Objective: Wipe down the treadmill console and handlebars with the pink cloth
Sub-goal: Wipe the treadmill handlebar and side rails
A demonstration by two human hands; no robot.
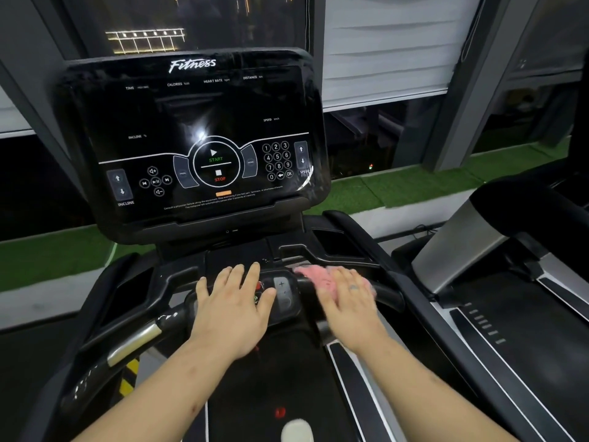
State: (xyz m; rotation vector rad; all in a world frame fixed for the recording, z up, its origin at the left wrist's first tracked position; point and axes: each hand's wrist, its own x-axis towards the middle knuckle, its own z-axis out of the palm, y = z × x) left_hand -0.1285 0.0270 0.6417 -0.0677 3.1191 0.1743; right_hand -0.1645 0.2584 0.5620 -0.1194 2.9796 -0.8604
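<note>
We have our right hand [345, 301] laid flat on the pink cloth [314, 275], fingers straight and close together, not curled round it. The palm pins the cloth against the front handlebar [387, 293] just to the right of the small control pad [282, 295] with its plus key. Pressing with an open palm spreads the cloth over more of the bar than a pinch would, which suits a wiping stroke. The hand and cloth are a little blurred, so we judge a stroke is under way, though we cannot tell its direction. Our left hand [232, 307] rests open on the middle of the same bar, fingers spread and straight, holding nothing. It sits just beside the pad and partly covers a red button there. Most likely it is there to steady us as we lean forward. The console [197, 122] stands above and behind, its screen dark, with glare near the START key and pale streaks at its lower right corner. We judge the handlebars are the step in hand. A neighbouring treadmill [478, 250] stands to the right.
</note>
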